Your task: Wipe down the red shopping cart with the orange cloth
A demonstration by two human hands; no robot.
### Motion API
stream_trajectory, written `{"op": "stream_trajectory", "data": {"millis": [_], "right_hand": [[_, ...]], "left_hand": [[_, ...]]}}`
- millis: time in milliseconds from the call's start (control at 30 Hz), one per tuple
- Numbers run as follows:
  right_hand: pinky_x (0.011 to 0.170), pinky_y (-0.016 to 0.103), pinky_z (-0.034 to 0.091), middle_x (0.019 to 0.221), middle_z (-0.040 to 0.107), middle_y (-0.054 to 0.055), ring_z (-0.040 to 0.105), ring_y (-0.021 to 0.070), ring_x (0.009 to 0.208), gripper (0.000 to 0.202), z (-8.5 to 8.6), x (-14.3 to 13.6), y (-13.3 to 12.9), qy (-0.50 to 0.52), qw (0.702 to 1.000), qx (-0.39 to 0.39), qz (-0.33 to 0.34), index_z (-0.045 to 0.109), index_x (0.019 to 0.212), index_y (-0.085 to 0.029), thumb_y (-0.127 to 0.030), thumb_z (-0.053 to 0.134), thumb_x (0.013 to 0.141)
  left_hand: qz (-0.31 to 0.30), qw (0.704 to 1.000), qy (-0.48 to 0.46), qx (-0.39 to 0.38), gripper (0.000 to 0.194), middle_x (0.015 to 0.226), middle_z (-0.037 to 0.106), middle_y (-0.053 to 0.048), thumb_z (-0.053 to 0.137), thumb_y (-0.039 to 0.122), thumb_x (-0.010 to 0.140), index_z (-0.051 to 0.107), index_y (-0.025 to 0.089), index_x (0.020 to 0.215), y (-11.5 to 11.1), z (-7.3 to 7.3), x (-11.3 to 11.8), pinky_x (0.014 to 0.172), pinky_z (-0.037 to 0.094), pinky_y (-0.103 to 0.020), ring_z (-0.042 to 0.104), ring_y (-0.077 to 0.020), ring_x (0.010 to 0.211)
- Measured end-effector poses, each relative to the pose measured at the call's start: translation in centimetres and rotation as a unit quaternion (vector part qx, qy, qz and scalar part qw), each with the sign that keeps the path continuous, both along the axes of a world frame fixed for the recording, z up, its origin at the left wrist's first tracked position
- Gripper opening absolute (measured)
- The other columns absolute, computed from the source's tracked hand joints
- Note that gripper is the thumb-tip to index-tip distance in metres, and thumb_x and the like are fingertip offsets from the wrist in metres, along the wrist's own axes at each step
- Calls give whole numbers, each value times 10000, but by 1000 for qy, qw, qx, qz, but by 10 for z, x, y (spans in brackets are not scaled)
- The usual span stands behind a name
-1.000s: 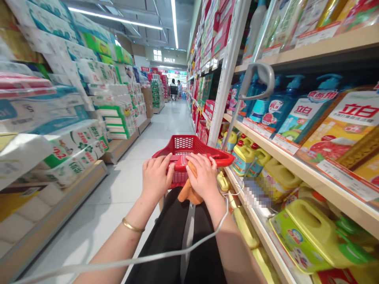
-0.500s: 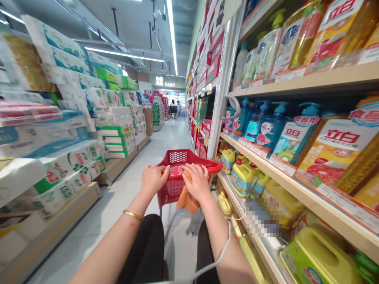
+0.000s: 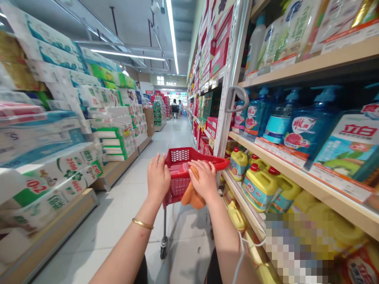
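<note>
A red shopping cart (image 3: 178,185) with a perforated basket stands in front of me, its near caster visible below. My left hand (image 3: 158,177) rests on the left end of the cart's rim, palm down, fingers stretched forward. Under my right hand (image 3: 203,177), an orange cloth (image 3: 192,197) is pinned against the cart's handle and hangs down below it. The fingers of my right hand curl over the cloth and handle. A gold bangle (image 3: 142,224) circles my left wrist.
Shelves on the right hold blue pump bottles (image 3: 302,126) and yellow jugs (image 3: 259,187). A curved grey bracket (image 3: 239,96) juts from the shelf post. Tissue packs (image 3: 65,169) are stacked on the left. Two people are far down the aisle, one by a dark chair (image 3: 175,108).
The shelves on both sides have slid nearer and outward. My left hand's fingers, bent inward before, now point forward. The cart sits slightly further right in view, with its caster now visible.
</note>
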State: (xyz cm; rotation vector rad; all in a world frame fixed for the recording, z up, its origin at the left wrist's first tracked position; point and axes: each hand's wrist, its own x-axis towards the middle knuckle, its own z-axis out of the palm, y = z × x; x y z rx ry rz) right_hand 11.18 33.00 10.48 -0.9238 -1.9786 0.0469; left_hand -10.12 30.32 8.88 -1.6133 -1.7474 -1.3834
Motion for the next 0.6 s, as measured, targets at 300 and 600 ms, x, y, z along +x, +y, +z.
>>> {"op": "stream_trajectory", "data": {"millis": [300,600], "right_hand": [[1262,502,214,1404,739,26,600,236,1378,265,-9,-14,23,28,999,27,-11,721,1290,-296,-312,564,1077],[1171,471,294,1263,801,30,671,250,1256,210,-7,-26,29,77,996,27,-42,776,1131,-288,-294,586,1041]], "left_hand": [[-52,998,-11,35,469,1624,535,-133,410,193,1010,705,227,1373,21,-8,-15,1267,382,-586,469,-301,1521],[-50,996,-38,60,473,1662,500,-73,448,169,976,747,289,1322,29,-10,-20,1292,330,-628,424,-316,1561]]}}
